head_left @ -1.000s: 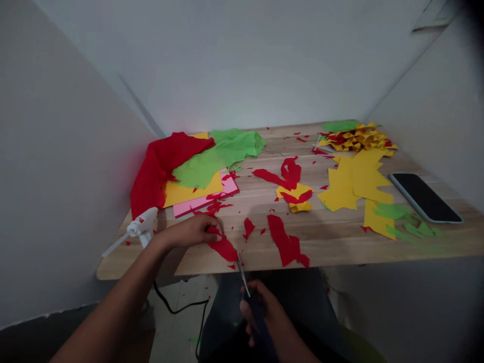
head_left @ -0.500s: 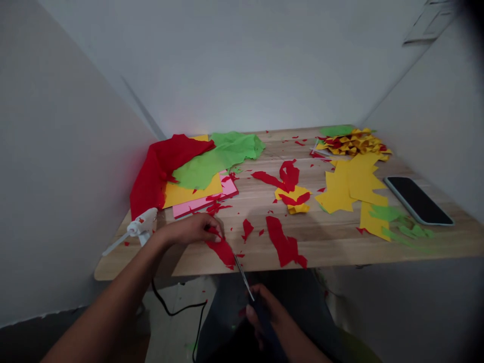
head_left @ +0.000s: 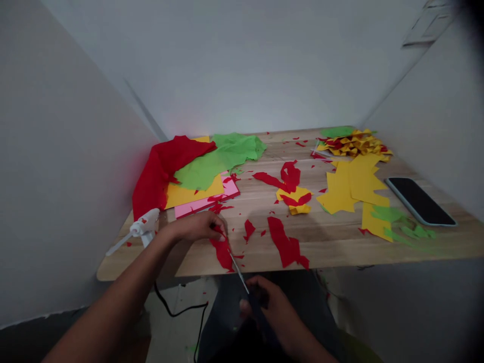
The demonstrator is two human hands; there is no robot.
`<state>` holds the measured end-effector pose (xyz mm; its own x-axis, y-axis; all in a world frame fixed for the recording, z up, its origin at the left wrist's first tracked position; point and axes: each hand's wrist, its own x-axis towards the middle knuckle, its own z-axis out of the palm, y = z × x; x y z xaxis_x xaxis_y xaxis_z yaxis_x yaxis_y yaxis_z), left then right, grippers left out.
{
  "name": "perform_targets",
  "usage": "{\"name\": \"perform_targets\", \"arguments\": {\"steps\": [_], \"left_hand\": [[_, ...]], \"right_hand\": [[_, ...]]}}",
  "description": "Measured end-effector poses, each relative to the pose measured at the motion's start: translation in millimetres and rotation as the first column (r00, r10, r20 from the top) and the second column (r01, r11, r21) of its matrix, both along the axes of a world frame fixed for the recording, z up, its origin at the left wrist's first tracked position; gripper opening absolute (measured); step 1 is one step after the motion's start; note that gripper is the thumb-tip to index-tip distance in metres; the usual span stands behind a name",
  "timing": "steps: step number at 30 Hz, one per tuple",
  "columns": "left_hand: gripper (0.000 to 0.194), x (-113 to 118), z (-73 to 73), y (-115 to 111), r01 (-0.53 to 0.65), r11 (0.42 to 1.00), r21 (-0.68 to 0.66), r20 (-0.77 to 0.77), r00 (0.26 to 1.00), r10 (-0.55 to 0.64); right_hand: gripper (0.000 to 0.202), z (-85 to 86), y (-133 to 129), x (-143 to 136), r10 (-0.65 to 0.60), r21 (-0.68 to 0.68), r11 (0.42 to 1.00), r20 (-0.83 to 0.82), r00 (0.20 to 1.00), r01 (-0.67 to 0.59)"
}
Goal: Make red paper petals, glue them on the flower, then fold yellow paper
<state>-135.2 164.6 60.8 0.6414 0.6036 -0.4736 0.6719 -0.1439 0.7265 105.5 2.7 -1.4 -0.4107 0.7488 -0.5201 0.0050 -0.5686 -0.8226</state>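
Head view, and the wooden table point(head_left: 333, 244) takes the widest stretch of it! Far left, a big red sheet point(head_left: 162, 166) drapes there, lapping over a green sheet point(head_left: 212, 164), with a yellow sheet point(head_left: 192, 193) and a pink one point(head_left: 185, 208) peeking out underneath. Over to the right, jagged yellow cut-outs point(head_left: 366, 176) overlap, a crumpled yellow-and-red heap point(head_left: 355, 143) just beyond them, and a dark-screened phone point(head_left: 419, 201) lies alongside.

Near side now: the right hand point(head_left: 274, 302) has its fingers curled around the dark handle of the scissors point(head_left: 239, 272), blades angled to the far left; how wide they stand, I can't tell. Left hand point(head_left: 202, 227), fingers pinched narrow, grips the top of a red piece point(head_left: 223, 254) at the table's near edge, and the scissors' tip meets that piece's right side! White glue gun point(head_left: 145, 227) at near left, partly behind the forearm. Smallest of all, red scraps point(head_left: 248, 229) dot the wood.
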Motion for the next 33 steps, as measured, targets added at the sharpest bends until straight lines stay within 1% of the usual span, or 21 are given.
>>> {"name": "perform_targets", "arguments": {"steps": [2, 4, 7, 12, 15, 17, 19, 22, 24, 25, 26, 27, 28, 29, 30, 31, 32, 33], "left_hand": [[0.020, 0, -0.5, 0, 0.001, 1.000, -0.003, 0.006, 1.000, -0.001], [0.021, -1, -1.0, 0, 0.000, 1.000, -0.004, 0.013, 1.000, 0.001], [0.019, -3, -2.0, 0, -0.002, 1.000, -0.003, 0.026, 1.000, 0.002], [0.016, -3, -3.3, 0, 0.007, 1.000, -0.009, 0.039, 0.999, -0.006], [0.014, 0, -2.3, 0, 0.015, 1.000, -0.004, 0.037, 0.999, -0.014], [0.019, 2, -0.9, 0, 0.008, 1.000, 0.006, 0.040, 0.999, -0.008], [0.026, 3, 0.6, -2, -0.051, 0.999, 0.020, 0.060, 0.997, 0.049], [0.037, 5, 2.0, -8, -0.180, 0.983, 0.037, 0.108, 0.979, 0.175], [0.040, 11, 1.4, -12, -0.259, 0.965, 0.046, 0.143, 0.958, 0.250], [0.041, 15, 0.4, -15, -0.320, 0.946, 0.048, 0.169, 0.936, 0.308], [0.043, 21, -1.2, -17, -0.402, 0.915, 0.036, 0.210, 0.898, 0.386], [0.044, 27, -3.4, -19, -0.505, 0.863, -0.003, 0.274, 0.830, 0.486], [0.042, 35, -6.1, -22, -0.611, 0.789, -0.065, 0.349, 0.727, 0.591], [0.038, 42, -9.0, -24, -0.694, 0.705, -0.143, 0.416, 0.604, 0.680], [0.032, 49, -12.1, -27, -0.747, 0.627, -0.222, 0.466, 0.484, 0.741], [0.028, 56, -15.1, -30, -0.772, 0.568, -0.287, 0.495, 0.388, 0.777], [0.027, 62, -18.0, -34, -0.782, 0.531, -0.327, 0.509, 0.328, 0.796], [0.028, 67, -20.6, -39, -0.787, 0.503, -0.357, 0.516, 0.283, 0.809]], "right_hand": [[0.048, -4.0, -1, 2, 0.012, 0.017, 1.000, 0.042, 0.999, -0.013], [0.046, -8.7, -4, 3, -0.003, 0.048, 0.999, 0.080, 0.997, -0.001], [0.044, -11.8, -10, 5, -0.010, 0.053, 0.999, 0.087, 0.996, 0.006], [0.044, -5.6, -17, 10, 0.052, 0.033, 0.998, 0.105, 0.993, -0.055], [0.049, -2.1, -15, 9, 0.053, 0.046, 0.997, 0.094, 0.994, -0.057], [0.055, -1.7, -13, 9, 0.042, 0.066, 0.997, 0.069, 0.997, -0.047], [0.063, -3.0, -11, 8, 0.052, 0.034, 0.998, 0.024, 0.998, -0.053], [0.073, -7.5, -11, 7, 0.027, -0.054, 0.998, -0.049, 0.998, -0.030], [0.074, -10.9, -12, 5, -0.016, -0.074, 0.997, -0.090, 0.996, 0.009], [0.073, -12.3, -13, 4, -0.033, -0.075, 0.997, -0.106, 0.994, 0.025], [0.073, -13.3, -13, 2, -0.044, -0.076, 0.996, -0.122, 0.992, 0.035], [0.072, -13.9, -14, 1, -0.054, -0.077, 0.996, -0.133, 0.990, 0.044], [0.073, -14.0, -14, -1, -0.072, -0.082, 0.995, -0.139, 0.988, 0.061], [0.074, -13.5, -14, -2, -0.094, -0.092, 0.992, -0.142, 0.985, 0.081], [0.074, -12.5, -14, -3, -0.119, -0.107, 0.989, -0.143, 0.983, 0.105], [0.074, -11.1, -14, -4, -0.144, -0.123, 0.984, -0.145, 0.979, 0.127], [0.073, -9.5, -14, -4, -0.167, -0.140, 0.979, -0.149, 0.975, 0.146], [0.073, -7.9, -13, -5, -0.182, -0.155, 0.975, -0.155, 0.971, 0.158]]}}
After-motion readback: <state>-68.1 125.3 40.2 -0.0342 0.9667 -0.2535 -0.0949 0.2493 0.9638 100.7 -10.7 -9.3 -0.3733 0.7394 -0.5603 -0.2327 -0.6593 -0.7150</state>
